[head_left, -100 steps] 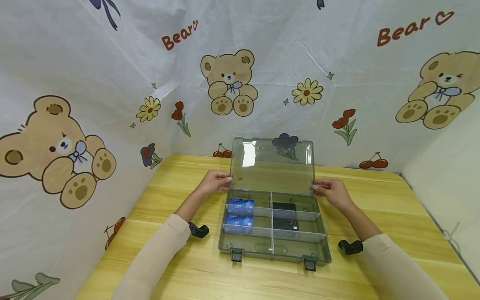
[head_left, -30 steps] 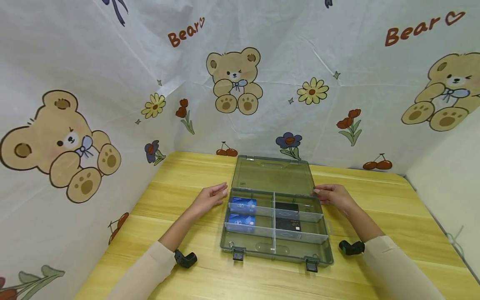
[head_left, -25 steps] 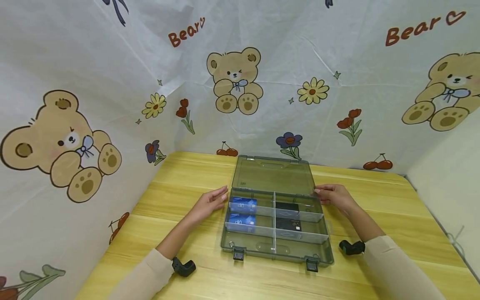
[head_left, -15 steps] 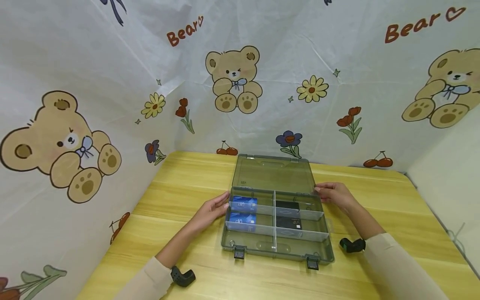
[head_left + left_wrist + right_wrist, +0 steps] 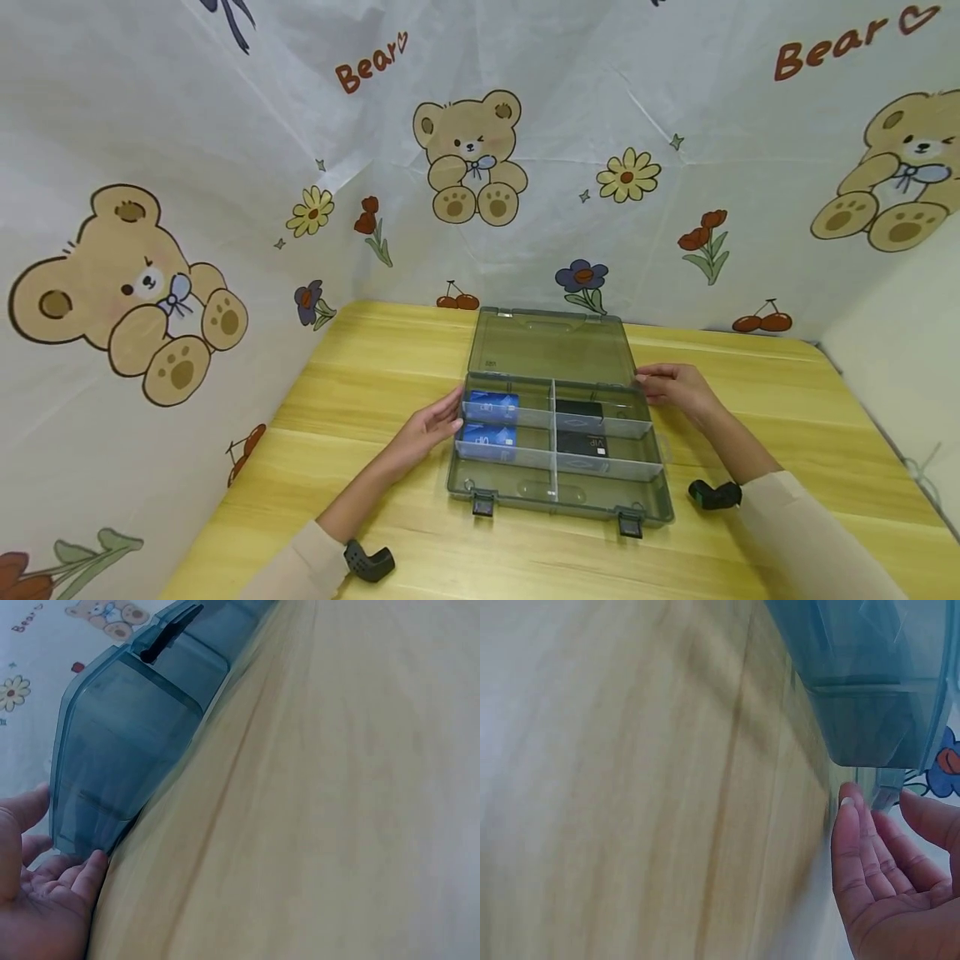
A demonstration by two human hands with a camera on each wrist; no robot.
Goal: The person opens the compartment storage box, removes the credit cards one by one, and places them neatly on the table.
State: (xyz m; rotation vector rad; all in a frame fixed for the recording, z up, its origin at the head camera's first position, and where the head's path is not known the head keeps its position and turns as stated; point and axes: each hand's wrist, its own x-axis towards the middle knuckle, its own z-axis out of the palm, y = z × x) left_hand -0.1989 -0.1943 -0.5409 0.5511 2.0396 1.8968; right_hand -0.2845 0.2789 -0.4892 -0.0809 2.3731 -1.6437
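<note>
A translucent grey-green plastic organizer box (image 5: 558,504) lies on the table with its lid (image 5: 553,346) folded back at the hinges. Thin dividers split it into several compartments. Blue VIP cards (image 5: 489,437) sit in the left rear and middle compartments, black cards (image 5: 583,444) in the right ones. My left hand (image 5: 423,432) touches the box's left side, its fingers extended; in the left wrist view, thumb and fingertips meet the box's end. My right hand (image 5: 681,392) is at the lid's right edge near the hinge, its fingers loosely bent in the right wrist view.
Two dark latches (image 5: 630,523) hang from the box's front edge. A wood-grain table (image 5: 420,550) lies beneath. Behind it and to the left hangs a white bear-print cloth (image 5: 270,100). A black strap device (image 5: 367,562) is on each wrist.
The lid has tipped back from a raised position to lying low behind the box. My left hand has left the lid and come forward to the box's left side. The right hand stays near the hinge.
</note>
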